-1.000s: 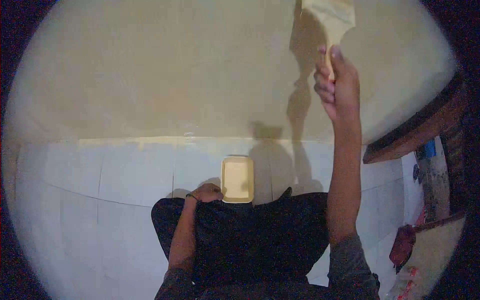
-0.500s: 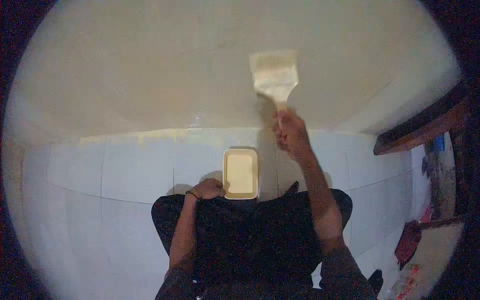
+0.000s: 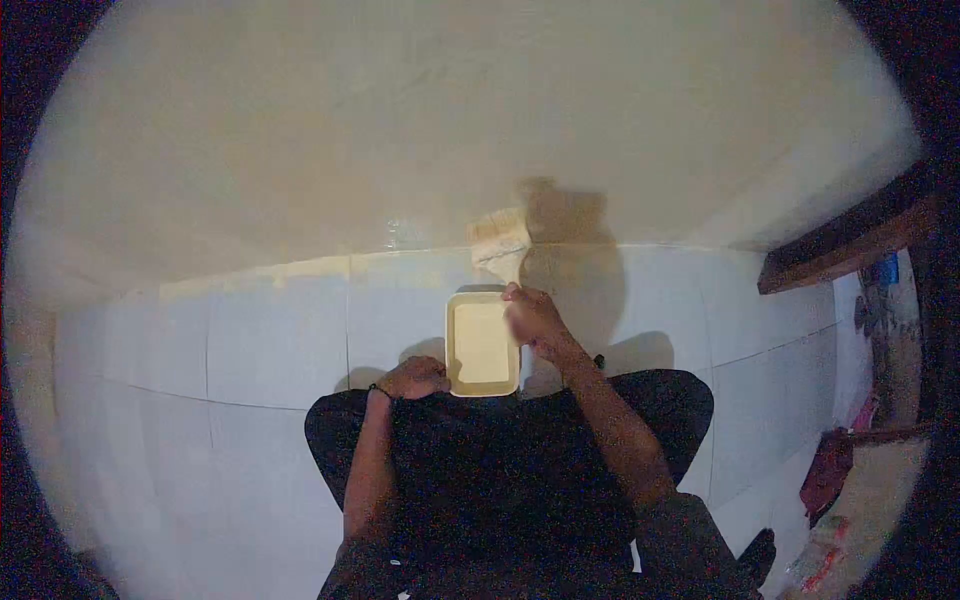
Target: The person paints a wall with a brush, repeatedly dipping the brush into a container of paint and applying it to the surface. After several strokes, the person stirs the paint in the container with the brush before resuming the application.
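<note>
My right hand (image 3: 535, 320) grips the handle of a wide paint brush (image 3: 501, 246), bristles pointing up, just above the right top corner of a cream tray. That rectangular tray (image 3: 453, 345) holds pale yellow paint and sits in front of my crossed legs. My left hand (image 3: 415, 378), with a dark band at the wrist, is closed at the tray's lower left edge; its fingertips seem to grip the rim. The brush head is near the base of the beige wall (image 3: 300, 150).
White floor tiles (image 3: 270, 340) carry a yellowish paint strip along the wall's base. A dark wooden piece (image 3: 830, 250) juts in at right. Farther right lie a dark red object (image 3: 826, 475) and a clear plastic bag with red marks (image 3: 822, 560).
My right hand has brought the brush down and left from high on the wall to just beyond the tray. My left hand stays at the tray's edge.
</note>
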`<state>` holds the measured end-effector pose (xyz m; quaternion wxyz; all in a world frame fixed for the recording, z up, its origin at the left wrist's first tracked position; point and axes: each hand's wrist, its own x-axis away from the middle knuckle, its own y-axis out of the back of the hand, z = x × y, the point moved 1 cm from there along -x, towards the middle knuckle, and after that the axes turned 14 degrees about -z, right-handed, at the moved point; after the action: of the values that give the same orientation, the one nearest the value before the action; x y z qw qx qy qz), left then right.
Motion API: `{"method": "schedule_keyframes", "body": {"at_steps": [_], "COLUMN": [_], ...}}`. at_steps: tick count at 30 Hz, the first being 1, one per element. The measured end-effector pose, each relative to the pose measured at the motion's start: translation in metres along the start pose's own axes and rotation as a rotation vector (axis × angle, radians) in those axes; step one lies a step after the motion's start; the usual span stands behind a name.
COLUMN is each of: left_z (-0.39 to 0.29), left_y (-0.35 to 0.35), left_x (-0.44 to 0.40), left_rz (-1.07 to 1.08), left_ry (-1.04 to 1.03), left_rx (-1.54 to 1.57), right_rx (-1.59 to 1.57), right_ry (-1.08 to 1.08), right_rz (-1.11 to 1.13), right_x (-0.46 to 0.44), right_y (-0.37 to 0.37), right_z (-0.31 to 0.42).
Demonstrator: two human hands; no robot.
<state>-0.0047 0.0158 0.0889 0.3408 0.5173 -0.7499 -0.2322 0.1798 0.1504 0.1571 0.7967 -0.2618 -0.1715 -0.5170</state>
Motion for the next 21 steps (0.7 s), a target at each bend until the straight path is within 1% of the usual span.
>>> {"method": "schedule_keyframes", "body": {"at_steps": [2,3,5,6,8,9,11,12,14,15,17,20,21], "left_z": [-0.010,-0.014,-0.020,-0.027,-0.038,-0.038,-0.034,-0.041,-0.040,-0.044,-0.053,-0.054,-0.045], "left_y": [0.005,0.009,0.010,0.015,0.022,0.020,0.017,0.021,0.023,0.027,0.032,0.032,0.029], "left_x": [0.008,0.007,0.007,0.006,0.008,0.008,0.009,0.010,0.010,0.010,0.010,0.010,0.008], "left_rz": [-0.112,-0.116,-0.035,-0.036,-0.001,-0.003,-0.132,-0.134,-0.061,-0.065,0.006,0.002,-0.006], "left_ry": [-0.046,-0.046,0.000,0.001,0.122,0.120,-0.011,-0.011,0.026,0.025,0.037,0.043,0.043], "left_rx": [0.152,0.152,0.017,0.018,-0.004,-0.001,0.042,0.042,0.122,0.129,0.009,0.001,0.008], "right_rx": [-0.076,-0.073,-0.303,-0.301,-0.365,-0.361,-0.483,-0.482,-0.530,-0.523,-0.546,-0.564,-0.554], "right_ry": [-0.111,-0.109,-0.323,-0.324,-0.311,-0.310,-0.411,-0.411,-0.418,-0.419,-0.501,-0.499,-0.499], "right_rz": [-0.001,0.000,-0.033,-0.033,-0.022,-0.025,-0.055,-0.054,0.047,0.044,-0.170,-0.137,-0.138], "right_x": [0.010,0.011,0.012,0.014,0.017,0.017,0.013,0.010,-0.007,-0.008,-0.009,-0.022,-0.024], "right_y": [-0.004,-0.003,-0.001,0.000,0.002,0.003,0.001,0.004,0.004,-0.002,-0.014,-0.021,-0.028], "right_z": [0.006,0.008,0.005,0.005,0.005,0.008,0.013,0.013,0.003,0.008,0.018,0.023,0.023]}}
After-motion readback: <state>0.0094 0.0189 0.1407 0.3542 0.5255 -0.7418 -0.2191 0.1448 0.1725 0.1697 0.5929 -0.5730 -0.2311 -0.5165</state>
